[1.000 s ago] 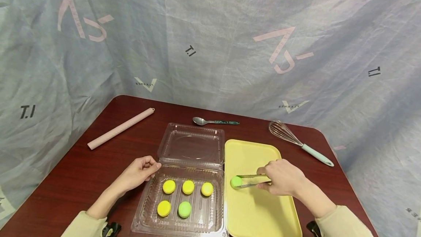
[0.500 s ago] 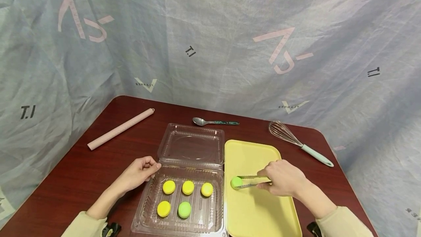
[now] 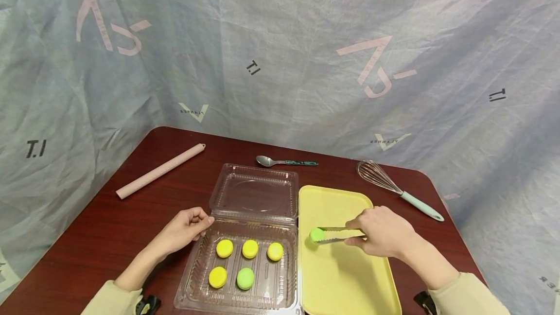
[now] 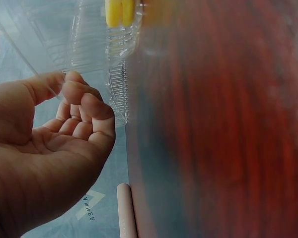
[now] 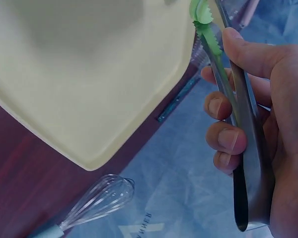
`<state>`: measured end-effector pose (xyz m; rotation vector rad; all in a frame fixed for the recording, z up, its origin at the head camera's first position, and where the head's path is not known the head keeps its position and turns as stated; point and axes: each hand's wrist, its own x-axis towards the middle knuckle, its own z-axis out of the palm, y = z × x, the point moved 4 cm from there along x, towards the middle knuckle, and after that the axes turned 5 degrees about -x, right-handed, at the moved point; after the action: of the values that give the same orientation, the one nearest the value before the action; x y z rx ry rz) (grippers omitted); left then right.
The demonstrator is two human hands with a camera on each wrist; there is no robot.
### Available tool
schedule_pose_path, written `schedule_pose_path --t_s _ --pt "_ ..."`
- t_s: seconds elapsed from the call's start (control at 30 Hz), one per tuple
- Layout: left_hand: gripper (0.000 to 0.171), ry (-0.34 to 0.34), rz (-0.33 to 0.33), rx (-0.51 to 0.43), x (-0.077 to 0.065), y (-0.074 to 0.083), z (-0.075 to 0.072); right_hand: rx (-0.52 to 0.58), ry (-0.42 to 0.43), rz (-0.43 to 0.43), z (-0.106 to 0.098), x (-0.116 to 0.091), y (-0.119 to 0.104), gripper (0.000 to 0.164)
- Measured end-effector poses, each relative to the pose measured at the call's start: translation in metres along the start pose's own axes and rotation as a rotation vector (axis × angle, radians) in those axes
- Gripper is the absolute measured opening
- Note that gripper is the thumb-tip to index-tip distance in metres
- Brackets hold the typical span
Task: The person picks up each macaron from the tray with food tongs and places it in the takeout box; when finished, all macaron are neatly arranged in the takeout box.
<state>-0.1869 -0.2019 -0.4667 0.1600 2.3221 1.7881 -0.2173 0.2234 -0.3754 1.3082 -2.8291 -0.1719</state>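
Note:
My right hand (image 3: 387,232) grips metal tongs (image 5: 248,129), whose tips pinch a green macaron (image 3: 317,235). The macaron hangs a little above the yellow tray (image 3: 350,276), with a shadow below. My left hand (image 3: 185,230) pinches the rim of a clear plastic clamshell box (image 3: 290,300) between thumb and curled fingers, near the hinge; the left wrist view shows the thumb against that edge. In the box's base sit several yellow macarons (image 3: 225,248) and one green macaron (image 3: 245,278). Its lid (image 3: 253,193) lies folded back, away from me.
A pink rolling pin (image 3: 161,171) lies at the far left. Behind the box is a spoon (image 3: 286,162) with a dark green handle. At the right back rests a whisk (image 3: 400,191), its handle pointing toward the table's right edge. A grey cloth hangs behind the table.
The green macaron in the tongs has risen off the tray and shifted slightly right and away from me, along with my right hand. My left hand stays where it was.

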Motion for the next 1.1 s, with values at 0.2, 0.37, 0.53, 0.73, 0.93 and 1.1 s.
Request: schedule_pose_path --t_s 0.2,0.37,0.53,0.73,0.93,1.1 --pt "0.027 0.006 0.004 0.002 0.000 -0.001 0.000 -0.012 0.028 -0.003 -0.015 0.000 -0.002 0.034" --pt "0.027 -0.001 0.014 0.007 0.001 -0.001 0.000 -0.022 0.053 -0.017 -0.026 0.002 -0.008 0.035" --pt "0.027 0.000 0.018 0.014 0.000 -0.001 0.000 -0.039 0.073 -0.045 -0.036 0.007 -0.016 0.025" --pt "0.027 0.003 0.009 0.009 0.000 -0.001 0.001 -0.064 0.093 -0.083 -0.042 0.013 -0.029 0.021" --pt "0.026 0.012 -0.002 0.006 0.000 -0.001 0.001 -0.076 0.098 -0.125 -0.045 0.019 -0.044 0.023" --pt "0.026 0.010 0.002 0.003 0.000 -0.001 0.001 -0.100 0.096 -0.146 -0.044 0.024 -0.056 0.023"
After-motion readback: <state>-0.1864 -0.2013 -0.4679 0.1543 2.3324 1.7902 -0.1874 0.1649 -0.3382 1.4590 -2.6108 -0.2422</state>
